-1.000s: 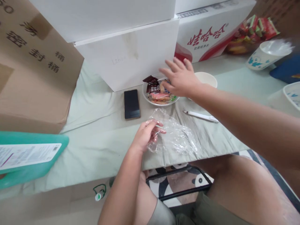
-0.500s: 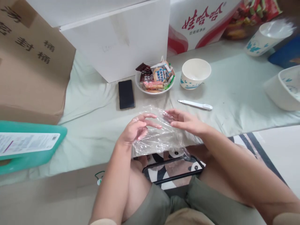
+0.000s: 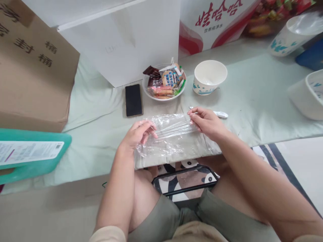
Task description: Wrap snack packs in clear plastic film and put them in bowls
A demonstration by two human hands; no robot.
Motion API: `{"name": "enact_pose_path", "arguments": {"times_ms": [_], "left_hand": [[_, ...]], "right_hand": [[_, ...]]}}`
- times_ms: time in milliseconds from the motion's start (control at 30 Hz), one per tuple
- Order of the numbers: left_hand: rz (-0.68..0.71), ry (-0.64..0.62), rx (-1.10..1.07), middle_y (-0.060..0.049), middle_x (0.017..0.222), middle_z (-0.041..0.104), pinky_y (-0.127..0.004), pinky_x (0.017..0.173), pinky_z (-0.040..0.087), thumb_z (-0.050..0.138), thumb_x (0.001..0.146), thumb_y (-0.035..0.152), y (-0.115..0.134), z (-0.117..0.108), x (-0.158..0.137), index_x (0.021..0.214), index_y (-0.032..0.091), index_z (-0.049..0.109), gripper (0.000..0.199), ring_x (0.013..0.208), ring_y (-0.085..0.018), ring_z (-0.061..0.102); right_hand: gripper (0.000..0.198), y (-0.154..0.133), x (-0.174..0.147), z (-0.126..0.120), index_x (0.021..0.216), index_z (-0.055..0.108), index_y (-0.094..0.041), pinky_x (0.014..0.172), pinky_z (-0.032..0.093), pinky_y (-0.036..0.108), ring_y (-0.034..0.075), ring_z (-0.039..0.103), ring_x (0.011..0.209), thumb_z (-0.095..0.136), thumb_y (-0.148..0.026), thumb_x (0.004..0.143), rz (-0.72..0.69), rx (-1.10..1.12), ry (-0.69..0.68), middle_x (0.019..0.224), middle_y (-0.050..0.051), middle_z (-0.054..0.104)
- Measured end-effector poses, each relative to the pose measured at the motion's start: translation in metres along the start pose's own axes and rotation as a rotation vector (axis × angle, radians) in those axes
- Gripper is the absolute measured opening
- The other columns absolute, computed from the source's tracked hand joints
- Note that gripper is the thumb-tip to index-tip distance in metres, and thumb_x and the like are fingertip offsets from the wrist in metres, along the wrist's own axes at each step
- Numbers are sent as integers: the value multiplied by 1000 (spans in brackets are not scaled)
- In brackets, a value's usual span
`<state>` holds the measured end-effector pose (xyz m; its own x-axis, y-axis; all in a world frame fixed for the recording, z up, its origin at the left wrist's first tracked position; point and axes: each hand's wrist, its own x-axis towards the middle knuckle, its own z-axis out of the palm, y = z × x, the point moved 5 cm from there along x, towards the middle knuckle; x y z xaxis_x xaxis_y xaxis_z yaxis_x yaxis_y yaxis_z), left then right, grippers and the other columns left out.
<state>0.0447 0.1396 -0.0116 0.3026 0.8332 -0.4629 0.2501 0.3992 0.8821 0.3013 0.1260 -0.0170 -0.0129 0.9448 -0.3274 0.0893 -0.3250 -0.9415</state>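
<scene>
A sheet of clear plastic film (image 3: pixel 174 145) spreads over the table's front edge, with creases pulled tight between my hands. At its left side my left hand (image 3: pixel 140 134) is closed on the film, thumb against curled fingers. My right hand (image 3: pixel 205 122) pinches the other side of the film. Partly hidden behind that hand lies a white utility knife (image 3: pixel 221 114). Just beyond the film are a black phone (image 3: pixel 134 100) and a bowl (image 3: pixel 165 98) of wrapped snacks.
A paper bowl (image 3: pixel 210 75) stands right of the snacks. White (image 3: pixel 121 43) and brown (image 3: pixel 37 84) boxes line the back and left. A green plastic container (image 3: pixel 32 171) lies at front left; a white square tub (image 3: pixel 306 97) and a cup (image 3: pixel 284 42) are at right.
My hands have moved apart, and the film between them is now drawn tight. My right hand has closed in a pinch and moved over part of the knife.
</scene>
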Motion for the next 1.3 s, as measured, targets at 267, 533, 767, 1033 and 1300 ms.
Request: {"name": "enact_pose_path", "arguments": {"times_ms": [267, 533, 767, 1033, 1300], "left_hand": [[4, 189, 40, -3, 62, 70, -19, 43, 44, 69, 78, 44, -5, -23, -1, 71, 16, 62, 30, 50, -13, 65], [5, 229, 151, 6, 43, 52, -18, 35, 27, 67, 79, 36, -5, -30, -8, 74, 18, 57, 21, 32, -6, 38], [55, 84, 69, 0, 80, 74, -21, 55, 46, 67, 66, 22, -5, -20, -12, 118, 20, 53, 54, 56, -10, 60], [147, 285, 62, -5, 97, 76, -20, 54, 41, 51, 57, 12, -9, -40, -11, 108, 21, 61, 53, 81, -16, 67], [513, 530, 448, -3, 86, 75, -29, 72, 55, 52, 78, 13, 20, -26, -44, 89, 20, 73, 25, 78, -16, 68]], "right_hand": [[22, -5, 7, -18, 94, 69, -19, 49, 34, 25, 9, 41, 46, 60, -38, 86, -96, -301, 137, 64, -2, 64], [19, -6, 9, -28, 92, 70, -21, 62, 42, 31, 18, 57, 59, 55, -33, 90, -272, -640, 251, 67, 2, 67], [17, -33, -27, -21, 104, 66, -23, 85, 52, 42, 28, 68, 97, 53, -27, 94, -740, -821, 521, 102, 12, 72], [17, -6, -74, 71, 107, 67, -17, 86, 55, 43, 28, 67, 103, 58, -24, 95, -906, -1053, -227, 118, 12, 72], [18, -7, -64, 59, 98, 69, -16, 93, 54, 43, 26, 69, 106, 51, -15, 97, -920, -975, -211, 118, 10, 75]]}}
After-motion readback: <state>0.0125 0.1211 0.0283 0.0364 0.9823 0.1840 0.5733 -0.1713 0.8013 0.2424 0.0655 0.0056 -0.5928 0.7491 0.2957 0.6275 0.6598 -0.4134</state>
